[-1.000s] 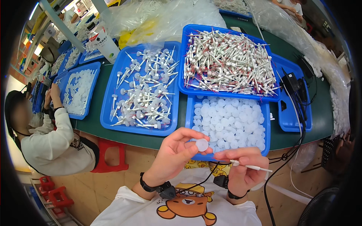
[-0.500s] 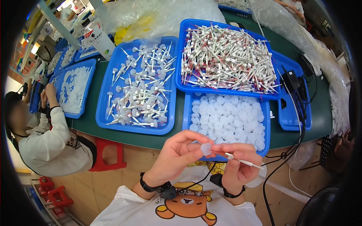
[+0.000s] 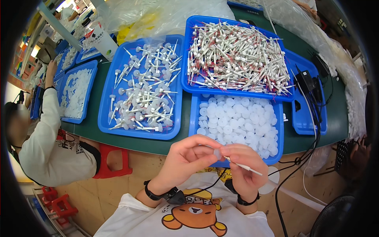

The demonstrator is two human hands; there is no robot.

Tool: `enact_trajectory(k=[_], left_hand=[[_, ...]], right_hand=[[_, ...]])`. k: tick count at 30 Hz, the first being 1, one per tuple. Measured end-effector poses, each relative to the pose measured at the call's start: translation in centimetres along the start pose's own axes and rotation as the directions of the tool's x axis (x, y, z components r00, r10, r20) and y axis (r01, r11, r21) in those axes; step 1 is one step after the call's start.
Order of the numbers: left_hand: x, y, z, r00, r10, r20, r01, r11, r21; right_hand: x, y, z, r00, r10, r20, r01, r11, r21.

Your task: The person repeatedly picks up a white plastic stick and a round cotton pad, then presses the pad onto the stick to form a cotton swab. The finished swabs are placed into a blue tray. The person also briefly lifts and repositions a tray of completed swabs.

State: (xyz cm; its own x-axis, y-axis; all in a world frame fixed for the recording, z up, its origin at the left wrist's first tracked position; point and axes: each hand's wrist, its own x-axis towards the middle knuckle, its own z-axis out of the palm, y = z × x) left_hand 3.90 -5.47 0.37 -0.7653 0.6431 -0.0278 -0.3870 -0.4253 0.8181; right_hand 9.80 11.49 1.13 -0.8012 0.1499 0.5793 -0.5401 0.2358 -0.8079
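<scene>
My left hand [image 3: 185, 160] pinches a small white round cap [image 3: 216, 153] between thumb and fingers. My right hand [image 3: 245, 170] holds a thin white stick [image 3: 243, 167] whose tip meets the cap; the two hands touch just in front of my chest. Directly beyond them lies a blue tray [image 3: 193, 119] filled with white round caps. Farther back, a blue tray [image 3: 185, 43] holds a heap of white sticks with red marks. To the left, another blue tray [image 3: 108, 98] holds several sticks with caps fitted on.
The trays sit on a green table [image 3: 335, 114]. A person in a white top [image 3: 51, 154] sits at the left beside more blue trays [image 3: 63, 98]. Black cables and a black box [image 3: 312, 87] lie at the right. Clear plastic bags [image 3: 158, 15] are piled at the back. A red stool [image 3: 112, 162] stands below the table.
My hands have come together: the stick in my right hand moved up and left until its tip reached the cap held in my left hand.
</scene>
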Motion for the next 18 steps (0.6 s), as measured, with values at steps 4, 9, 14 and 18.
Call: enact_trajectory(k=[4,9,14,18], left_hand=[[0.1,-0.6,-0.1,0.999,0.005,-0.033,-0.006,1.000,-0.007],[0.3,-0.1,0.2,0.994,-0.041,-0.098,0.041,0.999,0.006],[0.1,-0.5,0.0,0.991,0.122,-0.048,-0.117,0.988,0.096],[0.2,0.2,0.6,0.968,0.242,-0.072,-0.204,0.916,0.345]], right_hand=[[0.0,0.2,-0.4,0.997,0.080,-0.001,-0.080,0.986,-0.143],[0.5,0.2,-1.0,0.989,0.135,0.061,-0.134,0.991,-0.028],[0.8,-0.3,-1.5,0.982,0.160,0.102,-0.160,0.987,-0.005],[0.9,-0.4,-1.6,0.964,0.247,0.098,-0.250,0.968,0.016]])
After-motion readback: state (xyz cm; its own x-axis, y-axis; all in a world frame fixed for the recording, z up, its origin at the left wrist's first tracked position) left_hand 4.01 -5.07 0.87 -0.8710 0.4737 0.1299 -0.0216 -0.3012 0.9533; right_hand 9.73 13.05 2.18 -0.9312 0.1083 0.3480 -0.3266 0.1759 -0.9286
